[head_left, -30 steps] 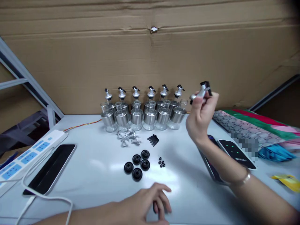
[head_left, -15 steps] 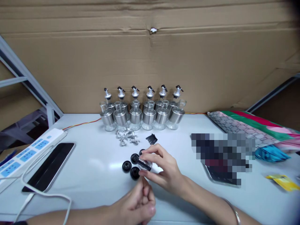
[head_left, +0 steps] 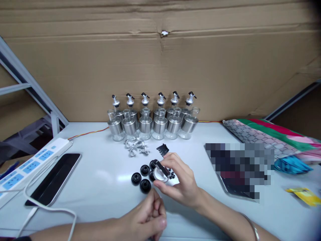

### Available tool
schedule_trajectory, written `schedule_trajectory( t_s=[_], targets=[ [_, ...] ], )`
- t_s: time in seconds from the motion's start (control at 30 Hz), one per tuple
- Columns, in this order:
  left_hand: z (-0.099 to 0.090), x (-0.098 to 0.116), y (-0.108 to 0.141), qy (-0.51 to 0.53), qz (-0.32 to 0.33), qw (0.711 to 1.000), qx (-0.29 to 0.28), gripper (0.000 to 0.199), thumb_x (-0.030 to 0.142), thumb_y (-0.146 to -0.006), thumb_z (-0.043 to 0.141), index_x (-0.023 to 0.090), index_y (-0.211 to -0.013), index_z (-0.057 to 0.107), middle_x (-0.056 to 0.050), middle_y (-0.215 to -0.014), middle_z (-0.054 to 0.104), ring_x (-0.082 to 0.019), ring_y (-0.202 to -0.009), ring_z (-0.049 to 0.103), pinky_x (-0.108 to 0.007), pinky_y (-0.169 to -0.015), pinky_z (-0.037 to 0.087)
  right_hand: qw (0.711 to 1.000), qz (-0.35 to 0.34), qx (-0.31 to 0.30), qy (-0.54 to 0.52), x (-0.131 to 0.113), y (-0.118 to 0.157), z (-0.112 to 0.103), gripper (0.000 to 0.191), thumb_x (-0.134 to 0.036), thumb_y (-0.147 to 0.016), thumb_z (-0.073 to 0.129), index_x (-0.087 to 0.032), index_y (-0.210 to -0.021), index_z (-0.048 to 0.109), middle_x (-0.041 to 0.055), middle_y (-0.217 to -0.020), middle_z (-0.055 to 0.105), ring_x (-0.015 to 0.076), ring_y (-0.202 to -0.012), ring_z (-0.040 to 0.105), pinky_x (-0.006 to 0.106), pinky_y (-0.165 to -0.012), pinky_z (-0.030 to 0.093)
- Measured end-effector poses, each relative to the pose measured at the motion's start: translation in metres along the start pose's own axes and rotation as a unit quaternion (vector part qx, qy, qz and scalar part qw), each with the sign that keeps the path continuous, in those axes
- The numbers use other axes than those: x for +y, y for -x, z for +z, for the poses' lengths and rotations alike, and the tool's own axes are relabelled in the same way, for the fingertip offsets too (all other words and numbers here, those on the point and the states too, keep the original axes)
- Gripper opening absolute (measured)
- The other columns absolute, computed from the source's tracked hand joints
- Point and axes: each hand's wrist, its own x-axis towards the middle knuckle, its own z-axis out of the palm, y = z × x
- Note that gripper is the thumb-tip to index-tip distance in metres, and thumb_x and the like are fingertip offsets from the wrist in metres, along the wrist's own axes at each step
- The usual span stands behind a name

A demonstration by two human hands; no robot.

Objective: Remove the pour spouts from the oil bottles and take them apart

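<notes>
My right hand (head_left: pixel 182 179) pinches a silver bottle pourer spout with a black flip lever (head_left: pixel 161 170) between thumb and fingers, just above the table. My left hand (head_left: pixel 147 217) rests near the table's front edge with its fingers curled closed; whatever may be inside is hidden. Several round black stoppers (head_left: pixel 136 178) lie left of the spout, some partly behind it. Small black pieces (head_left: pixel 172 174) show beside my right fingers. Beyond them lie a little pile of black levers (head_left: pixel 163 149) and several silver spout bodies (head_left: pixel 136 147).
Two rows of glass-and-steel bottles (head_left: pixel 145 125) stand at the back, the rear ones topped with pourers. A phone (head_left: pixel 54 179) and white power strip (head_left: pixel 35 167) with a cable lie left. Rightward are a blurred-out dark object (head_left: pixel 238 167), a blue packet (head_left: pixel 292 165) and a yellow packet (head_left: pixel 304 195).
My right hand has moved slightly right with the spout and turned it, so the lever now points differently and more stoppers show. My left hand stays where it was, closed.
</notes>
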Motion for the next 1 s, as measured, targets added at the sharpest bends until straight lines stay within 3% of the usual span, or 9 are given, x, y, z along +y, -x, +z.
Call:
schedule_trajectory(
  t_s=[0.27, 0.63, 0.83, 1.0],
  targets=[
    [0.0011, 0.0027, 0.0003, -0.012, -0.014, 1.000, -0.003, 0.052, 0.067, -0.085, 0.040, 0.019, -0.105, 0.034, 0.002, -0.079, 0.040, -0.006, -0.059, 0.040, -0.022, -0.057, 0.032, 1.000, 0.000, -0.013, -0.022, -0.0024, 0.0014, 0.0028, 0.023, -0.021, -0.079, 0.060, -0.019, -0.099, 0.048, 0.0044, -0.078, 0.058, 0.0173, -0.071, 0.052, 0.034, -0.065, 0.048],
    [0.0008, 0.0030, 0.0002, -0.029, -0.017, 0.999, -0.004, 0.053, 0.069, -0.084, 0.039, 0.018, -0.098, 0.034, 0.002, -0.075, 0.041, -0.007, -0.059, 0.040, -0.023, -0.058, 0.032, 0.999, -0.010, -0.011, -0.035, -0.0022, 0.0009, 0.0010, 0.021, -0.021, -0.080, 0.056, -0.019, -0.099, 0.048, 0.0016, -0.074, 0.053, 0.0158, -0.067, 0.049, 0.035, -0.066, 0.047],
    [0.0014, 0.0060, -0.0017, -0.027, -0.018, 0.999, -0.006, 0.061, 0.070, -0.084, 0.037, 0.018, -0.115, 0.028, 0.002, -0.077, 0.042, -0.007, -0.058, 0.041, -0.023, -0.058, 0.035, 0.999, -0.005, -0.013, -0.040, -0.0043, 0.0016, 0.0014, 0.024, -0.020, -0.081, 0.057, -0.019, -0.104, 0.049, 0.0043, -0.079, 0.057, 0.0177, -0.072, 0.053, 0.035, -0.066, 0.048],
    [0.0018, 0.0084, -0.0003, -0.040, -0.017, 0.999, -0.009, 0.057, 0.068, -0.086, 0.036, 0.017, -0.111, 0.034, 0.002, -0.075, 0.041, -0.008, -0.060, 0.041, -0.023, -0.059, 0.035, 0.999, -0.009, -0.022, -0.037, -0.0055, 0.0012, 0.0008, 0.025, -0.021, -0.081, 0.057, -0.020, -0.105, 0.050, 0.0051, -0.082, 0.060, 0.0179, -0.073, 0.055, 0.035, -0.067, 0.049]
  ],
)
